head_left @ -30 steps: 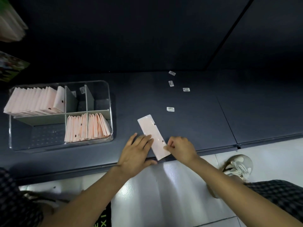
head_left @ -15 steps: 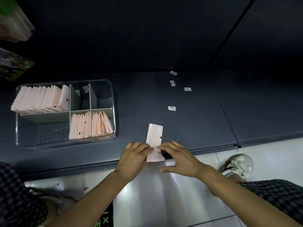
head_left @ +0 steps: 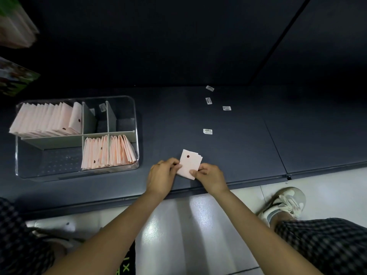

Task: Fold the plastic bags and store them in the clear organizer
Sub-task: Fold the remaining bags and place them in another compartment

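A pale pink plastic bag [head_left: 189, 162], folded into a small rectangle with a dark hole near its top, sits near the front edge of the dark shelf. My left hand [head_left: 161, 176] pinches its left edge. My right hand [head_left: 209, 176] pinches its lower right corner. The clear organizer [head_left: 77, 175] stands to the left of my hands. Its back left compartment holds several folded pink bags [head_left: 45, 120], and its front right compartments hold several more folded bags [head_left: 108, 152].
Several small white barcode labels [head_left: 207, 131] lie on the dark shelf [head_left: 238, 151] behind and to the right of my hands. The shelf's front edge runs just under my wrists, with white floor tiles and my shoe [head_left: 284, 203] below.
The bag went from a long strip to a short folded rectangle. Both hands moved from pressing it flat to pinching its edges.
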